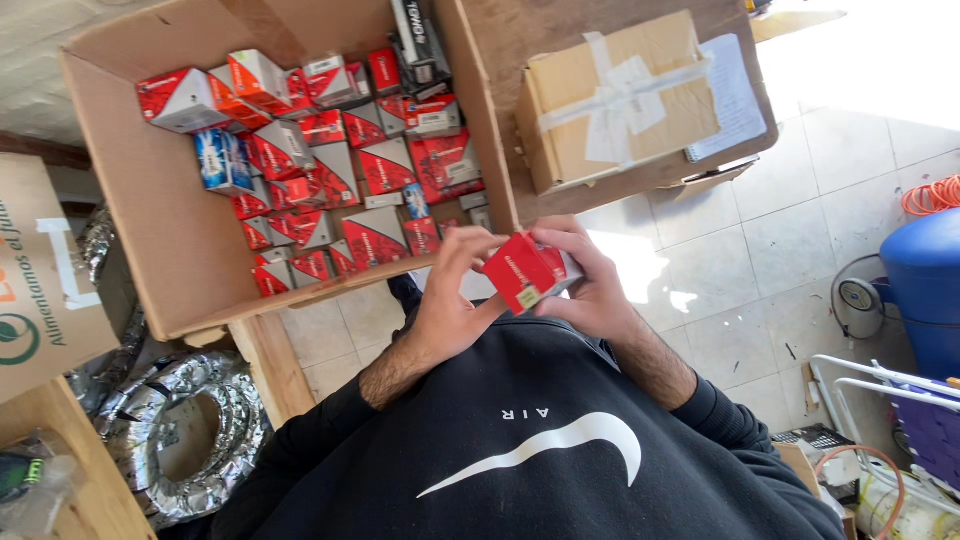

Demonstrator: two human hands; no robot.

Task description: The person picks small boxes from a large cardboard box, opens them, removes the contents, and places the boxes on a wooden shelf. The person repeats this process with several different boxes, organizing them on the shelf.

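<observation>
A small red carton (527, 273), glossy card with sharp corners, sits just below frame centre, pinched between both hands: the left hand (450, 300) grips its 9 o'clock edge, the right hand (592, 290) cups its 3 o'clock side. Held only at the edges over the tiled floor (740, 260), it could slip and fall. At 11 o'clock, a corrugated cardboard box (170, 230) holds many similar red cartons (340, 170); a taped brown parcel (615, 100) lies at 1 o'clock.
</observation>
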